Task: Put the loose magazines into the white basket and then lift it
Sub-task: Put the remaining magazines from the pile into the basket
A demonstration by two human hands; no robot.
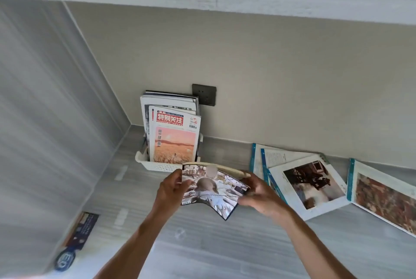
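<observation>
- Grey wood-grain desk point(225, 245) under everything, closed in by a beige back wall point(292, 76) and a grey side panel point(45, 98) on the left.
- On the right of the desk, lying flat and well apart from the basket: two overlapping teal-spined magazines point(308, 186), plus a third magazine point(382, 197) just beside them, partly cut off by the frame edge.
- White basket point(157, 166) near the back corner, close to the wall, packed with upright magazines point(173, 134); frontmost cover red-titled, with a pink-and-orange field scene.
- Dark wall socket point(204, 94) on the back wall, just behind the upright stack.
- Held magazine point(213, 191) in mid-air, just in front of the basket's front wall, bowed into a curve between both hands.
- Left hand point(171, 191) gripping the magazine's left edge, fingers curled round it.
- Right hand point(258, 195) pinching the right edge, thumb over the cover, fingers underneath.
- Dark booklet point(81, 229) flat at the desk's left edge, with a round blue badge point(65, 262) just below it.
</observation>
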